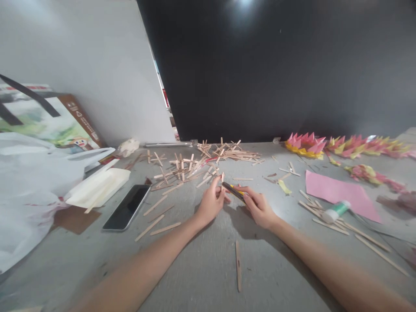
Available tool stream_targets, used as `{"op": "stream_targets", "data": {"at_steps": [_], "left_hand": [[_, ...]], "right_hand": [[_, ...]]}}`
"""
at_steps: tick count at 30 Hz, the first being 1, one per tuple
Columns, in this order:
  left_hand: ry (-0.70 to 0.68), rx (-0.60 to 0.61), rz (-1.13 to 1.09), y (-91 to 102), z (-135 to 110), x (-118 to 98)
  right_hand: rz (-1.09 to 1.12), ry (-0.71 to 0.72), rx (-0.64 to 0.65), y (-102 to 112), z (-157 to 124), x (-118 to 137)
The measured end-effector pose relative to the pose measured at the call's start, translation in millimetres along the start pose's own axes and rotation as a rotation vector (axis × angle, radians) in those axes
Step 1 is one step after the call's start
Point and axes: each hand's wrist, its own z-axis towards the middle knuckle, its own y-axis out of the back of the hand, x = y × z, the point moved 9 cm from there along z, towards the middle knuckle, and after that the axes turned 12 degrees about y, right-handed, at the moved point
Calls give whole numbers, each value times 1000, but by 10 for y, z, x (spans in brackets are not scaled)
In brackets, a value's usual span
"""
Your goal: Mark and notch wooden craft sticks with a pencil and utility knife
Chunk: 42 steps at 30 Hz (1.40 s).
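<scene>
Near the middle of the table, my left hand (210,203) grips a short wooden craft stick (222,180) held roughly upright between thumb and fingers. My right hand (258,208) is closed around a dark and yellow utility knife (234,192). The knife's front end points left and meets the stick by my left fingertips; the blade itself is too small to make out. Below my hands lies a single craft stick (238,266) with a dark notch or hole in it. Just beyond them spreads a pile of wooden sticks (240,154), some joined into crosses.
To the left are a phone (127,208), a paper tray (104,186) and a white plastic bag (29,186). At right lie pink paper (339,193), a glue stick (336,211), more sticks (367,236) and pink-yellow folded paper pieces (305,145). A dark panel (276,73) stands behind.
</scene>
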Motion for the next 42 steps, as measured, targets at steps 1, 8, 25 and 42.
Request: {"op": "stream_targets", "data": {"at_steps": [1,8,25,42], "left_hand": [[4,8,-16,-1,7,15],[34,68,-151,-28,61,107],[-94,22,147,-13,-55,-72],[-84,-3,128,-25,-102,-150]], "right_hand": [[28,-22,2,-11,-1,-22],[68,-29,25,-49,9,-27],[-67,84,-14,5,16,42],[-10,33,1,15,-44,-5]]}}
